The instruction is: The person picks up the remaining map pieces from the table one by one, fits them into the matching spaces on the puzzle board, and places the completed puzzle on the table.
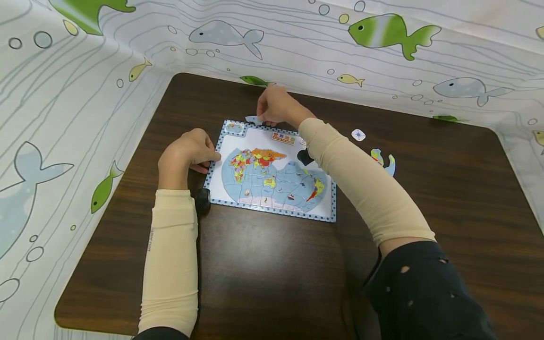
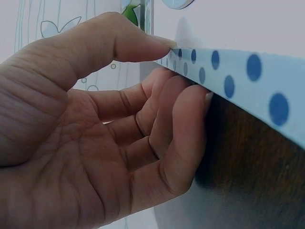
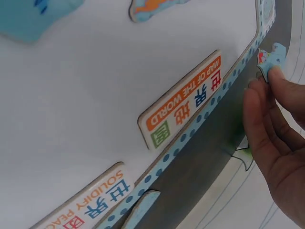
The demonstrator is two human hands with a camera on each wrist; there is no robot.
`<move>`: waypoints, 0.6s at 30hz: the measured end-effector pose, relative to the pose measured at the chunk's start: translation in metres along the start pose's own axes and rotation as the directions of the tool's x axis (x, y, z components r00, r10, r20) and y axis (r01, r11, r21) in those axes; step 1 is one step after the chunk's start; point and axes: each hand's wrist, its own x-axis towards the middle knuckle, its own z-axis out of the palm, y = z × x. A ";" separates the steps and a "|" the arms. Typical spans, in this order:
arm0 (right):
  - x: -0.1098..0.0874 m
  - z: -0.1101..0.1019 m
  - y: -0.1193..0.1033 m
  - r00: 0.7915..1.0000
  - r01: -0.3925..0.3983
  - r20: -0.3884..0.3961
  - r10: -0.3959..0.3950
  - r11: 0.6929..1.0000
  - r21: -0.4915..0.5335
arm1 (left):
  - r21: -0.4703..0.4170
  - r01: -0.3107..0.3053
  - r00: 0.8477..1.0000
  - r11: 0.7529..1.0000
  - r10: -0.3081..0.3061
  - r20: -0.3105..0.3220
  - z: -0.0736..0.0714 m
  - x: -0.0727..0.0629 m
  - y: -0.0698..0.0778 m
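Observation:
A world map jigsaw puzzle board with a blue dotted border lies on the table, much of its map filled with pieces. My left hand holds the board's left edge, thumb on the dotted border and curled fingers at the rim below, as the left wrist view shows of this hand. Just beyond the board's top edge, my right hand pinches a small light-blue puzzle piece. In the right wrist view this puzzle piece shows a little red, between thumb and fingers.
Right of the board lie a white compass piece and loose map pieces. A title piece lies inside the board's top border, and a light-blue piece sits outside it. A fish-patterned sheet stands behind the dark table.

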 end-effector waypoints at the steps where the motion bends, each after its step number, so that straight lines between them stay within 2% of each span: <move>1: -0.001 0.000 -0.001 1.000 0.005 0.013 -0.005 1.000 -0.003 | -0.001 -0.002 1.000 1.000 0.002 0.001 0.000 0.000 0.000; 10: -0.005 0.001 -0.005 0.997 0.026 0.070 -0.025 0.999 -0.023 | 0.002 -0.007 1.000 1.000 0.007 -0.003 0.000 0.000 -0.001; 18: -0.008 0.008 -0.014 0.989 0.096 0.113 -0.092 0.995 -0.038 | 0.003 -0.009 1.000 1.000 0.009 -0.001 -0.002 -0.001 -0.001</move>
